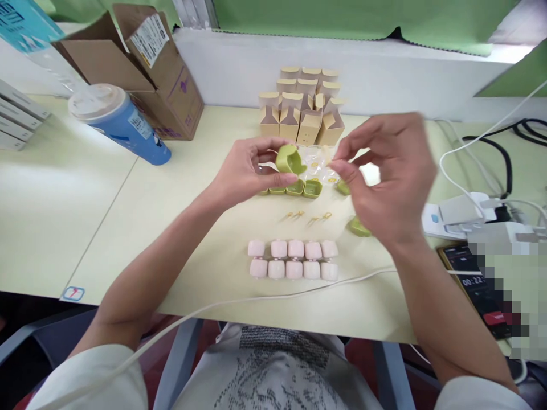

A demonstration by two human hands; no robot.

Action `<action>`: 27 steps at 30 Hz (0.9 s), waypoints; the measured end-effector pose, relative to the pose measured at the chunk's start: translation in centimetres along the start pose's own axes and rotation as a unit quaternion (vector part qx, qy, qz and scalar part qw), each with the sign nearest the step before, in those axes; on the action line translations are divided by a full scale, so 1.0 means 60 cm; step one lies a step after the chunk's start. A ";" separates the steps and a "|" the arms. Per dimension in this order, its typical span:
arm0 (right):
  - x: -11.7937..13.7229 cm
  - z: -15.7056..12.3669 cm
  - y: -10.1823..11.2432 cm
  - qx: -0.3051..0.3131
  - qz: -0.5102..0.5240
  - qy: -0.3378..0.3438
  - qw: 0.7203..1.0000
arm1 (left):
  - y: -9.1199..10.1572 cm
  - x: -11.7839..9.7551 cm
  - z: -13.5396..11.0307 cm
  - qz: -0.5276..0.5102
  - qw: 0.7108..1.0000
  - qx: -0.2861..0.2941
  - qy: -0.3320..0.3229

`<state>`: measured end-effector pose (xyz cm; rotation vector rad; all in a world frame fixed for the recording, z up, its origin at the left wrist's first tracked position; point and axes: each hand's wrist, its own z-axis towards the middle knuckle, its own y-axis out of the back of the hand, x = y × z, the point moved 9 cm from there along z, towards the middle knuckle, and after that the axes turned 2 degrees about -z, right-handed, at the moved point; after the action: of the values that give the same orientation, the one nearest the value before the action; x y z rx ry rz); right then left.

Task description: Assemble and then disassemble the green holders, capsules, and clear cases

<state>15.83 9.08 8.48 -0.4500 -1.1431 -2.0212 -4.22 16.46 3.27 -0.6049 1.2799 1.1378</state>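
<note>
My left hand (243,171) is closed round a small open green case (289,159), held above the table. My right hand (387,176) pinches its thumb and forefinger together near a clear plastic packet (316,162); what the pinch holds is too small to make out. Beneath the hands runs a row of green cases (299,188). Another green piece (358,226) lies under my right palm. Two tiny yellow parts (310,216) rest on the table. Nearer to me, pink cases (294,259) stand in two rows.
Small tan cartons (301,108) are stacked at the back. A blue cup with a lid (117,122) and an open cardboard box (158,68) stand at the left. Cables, a power strip (482,219) and a phone timer (474,279) are at the right. A white cable (256,299) crosses the front edge.
</note>
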 end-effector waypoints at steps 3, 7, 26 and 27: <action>0.006 0.009 0.014 0.025 0.095 0.026 0.995 | 0.037 0.004 0.005 0.008 0.998 -0.056 0.009; 0.010 -0.014 -0.073 0.215 0.149 0.085 0.961 | 0.050 0.008 0.005 0.003 0.996 -0.084 0.026; -0.026 -0.017 -0.100 0.319 -0.233 0.039 0.918 | 0.017 0.022 0.003 0.001 0.998 -0.025 0.053; -0.051 0.000 -0.075 0.276 -0.272 -0.018 0.922 | 0.015 0.023 0.003 0.003 0.998 -0.022 0.053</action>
<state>14.42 11.85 4.00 0.1404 -1.9429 -1.9999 -5.11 17.41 2.24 -0.7036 1.3509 1.1538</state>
